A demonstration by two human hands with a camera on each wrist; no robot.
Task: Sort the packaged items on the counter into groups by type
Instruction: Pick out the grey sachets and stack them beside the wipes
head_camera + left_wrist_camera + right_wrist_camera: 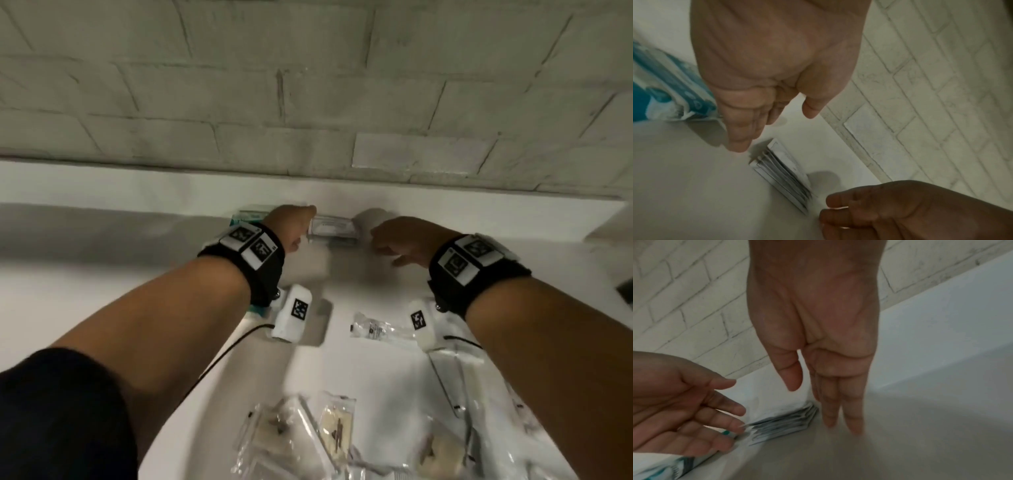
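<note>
Grey sachet stack (334, 230) stands grouped at 12 o'clock against the wall. Left hand (291, 228) and right hand (399, 241) flank it, fingers relaxed, empty. Clear packets (308, 435) at 6 o'clock remain unsorted.

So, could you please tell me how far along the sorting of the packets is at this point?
Partly done. A stack of flat white packets stands grouped at the wall, with teal-printed packets beside it. Nothing is in hand: the left hand and right hand are open either side of the stack. Left to sort: the clear-wrapped packets and a small clear packet.
</note>
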